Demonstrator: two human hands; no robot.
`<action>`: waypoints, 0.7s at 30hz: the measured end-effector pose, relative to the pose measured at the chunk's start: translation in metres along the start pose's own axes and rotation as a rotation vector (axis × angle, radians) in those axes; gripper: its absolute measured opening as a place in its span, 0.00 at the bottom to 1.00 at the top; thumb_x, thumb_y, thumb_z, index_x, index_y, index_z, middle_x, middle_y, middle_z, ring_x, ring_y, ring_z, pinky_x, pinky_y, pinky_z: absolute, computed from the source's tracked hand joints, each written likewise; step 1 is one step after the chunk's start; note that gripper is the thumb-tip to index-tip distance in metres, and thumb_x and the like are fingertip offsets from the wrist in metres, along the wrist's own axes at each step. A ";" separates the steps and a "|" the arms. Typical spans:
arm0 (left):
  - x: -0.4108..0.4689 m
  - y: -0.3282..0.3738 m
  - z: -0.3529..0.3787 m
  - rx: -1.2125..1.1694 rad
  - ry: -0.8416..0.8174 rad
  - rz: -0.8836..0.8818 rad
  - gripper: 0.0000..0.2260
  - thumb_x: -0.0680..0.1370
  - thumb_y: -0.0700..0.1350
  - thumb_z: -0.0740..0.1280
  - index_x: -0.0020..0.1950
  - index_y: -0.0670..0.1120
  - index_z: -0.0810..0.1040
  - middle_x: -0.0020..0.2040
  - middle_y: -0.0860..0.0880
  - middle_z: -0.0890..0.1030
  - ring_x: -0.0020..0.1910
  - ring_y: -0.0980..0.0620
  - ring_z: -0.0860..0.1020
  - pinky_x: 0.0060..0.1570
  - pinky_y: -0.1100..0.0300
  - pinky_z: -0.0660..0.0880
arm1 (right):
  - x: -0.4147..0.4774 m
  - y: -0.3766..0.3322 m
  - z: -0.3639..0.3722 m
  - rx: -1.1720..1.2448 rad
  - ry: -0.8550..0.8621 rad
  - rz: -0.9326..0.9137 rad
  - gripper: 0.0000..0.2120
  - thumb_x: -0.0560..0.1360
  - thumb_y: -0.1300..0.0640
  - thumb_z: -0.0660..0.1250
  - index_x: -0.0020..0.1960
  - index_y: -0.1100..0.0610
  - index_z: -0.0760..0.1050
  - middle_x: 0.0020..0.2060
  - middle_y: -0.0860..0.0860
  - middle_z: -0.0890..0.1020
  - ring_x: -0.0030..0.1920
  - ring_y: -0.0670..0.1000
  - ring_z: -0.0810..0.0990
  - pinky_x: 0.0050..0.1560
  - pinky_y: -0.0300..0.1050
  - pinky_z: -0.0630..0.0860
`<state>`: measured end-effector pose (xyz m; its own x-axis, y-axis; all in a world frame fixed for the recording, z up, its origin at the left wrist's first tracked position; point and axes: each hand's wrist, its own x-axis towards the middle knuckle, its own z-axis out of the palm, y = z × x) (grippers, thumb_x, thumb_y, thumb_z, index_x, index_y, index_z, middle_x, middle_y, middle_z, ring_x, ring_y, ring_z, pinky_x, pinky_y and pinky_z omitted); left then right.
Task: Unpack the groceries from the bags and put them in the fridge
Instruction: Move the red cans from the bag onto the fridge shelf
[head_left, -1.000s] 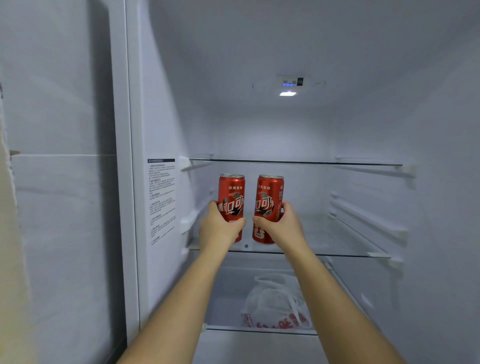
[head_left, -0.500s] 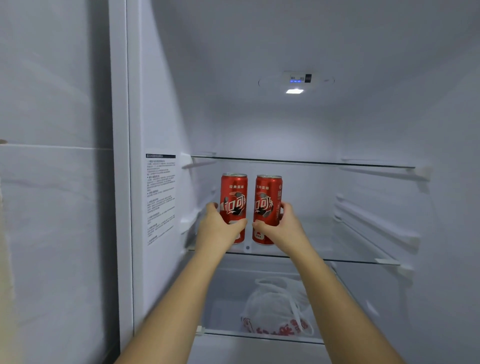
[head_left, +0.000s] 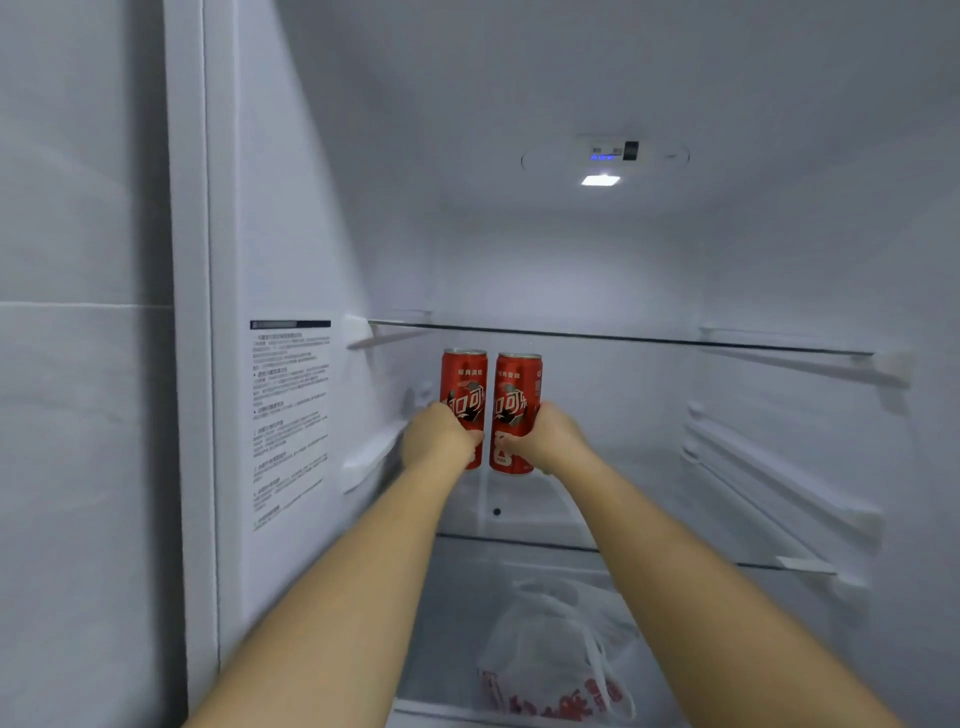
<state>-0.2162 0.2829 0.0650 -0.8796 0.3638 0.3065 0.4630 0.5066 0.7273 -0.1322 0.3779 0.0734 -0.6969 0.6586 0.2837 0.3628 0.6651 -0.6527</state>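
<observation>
Two tall red cans stand upright side by side deep inside the open fridge, over the middle glass shelf (head_left: 675, 558). My left hand (head_left: 439, 436) grips the left can (head_left: 464, 379) around its lower half. My right hand (head_left: 550, 439) grips the right can (head_left: 516, 384) the same way. Whether the cans' bases touch the glass, I cannot tell. Both arms reach far in from the bottom of the view.
A white plastic bag with red print (head_left: 556, 654) lies on the shelf below. An upper glass shelf (head_left: 623, 338) spans just above the cans. White rails (head_left: 779, 467) line the right wall, a label sticker (head_left: 291, 415) the left wall. A lamp (head_left: 601, 180) glows overhead.
Both hands have carried the cans deeper into the fridge and slightly left, toward the back of the middle shelf. My head has moved closer.
</observation>
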 end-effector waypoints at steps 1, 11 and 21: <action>0.008 0.000 0.003 0.017 0.001 -0.012 0.19 0.74 0.52 0.72 0.61 0.45 0.75 0.54 0.46 0.81 0.50 0.46 0.81 0.46 0.54 0.77 | 0.008 0.001 0.002 -0.030 -0.018 0.000 0.19 0.75 0.51 0.70 0.63 0.55 0.74 0.56 0.53 0.81 0.56 0.55 0.80 0.55 0.50 0.79; 0.066 0.000 0.038 0.407 0.038 0.031 0.14 0.80 0.51 0.63 0.59 0.43 0.78 0.55 0.44 0.80 0.54 0.46 0.80 0.46 0.55 0.75 | 0.075 0.015 0.032 -0.414 -0.017 0.057 0.21 0.79 0.40 0.59 0.59 0.56 0.75 0.52 0.52 0.81 0.52 0.54 0.80 0.45 0.45 0.73; 0.079 0.006 0.047 0.667 0.063 0.069 0.12 0.83 0.45 0.59 0.61 0.42 0.76 0.57 0.45 0.79 0.55 0.48 0.78 0.41 0.59 0.68 | 0.089 0.010 0.039 -0.493 0.001 0.055 0.20 0.79 0.40 0.59 0.55 0.56 0.73 0.53 0.52 0.81 0.53 0.54 0.80 0.45 0.44 0.70</action>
<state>-0.2776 0.3512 0.0649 -0.8407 0.3771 0.3887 0.4694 0.8653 0.1757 -0.2151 0.4294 0.0651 -0.6680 0.6974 0.2596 0.6484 0.7167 -0.2568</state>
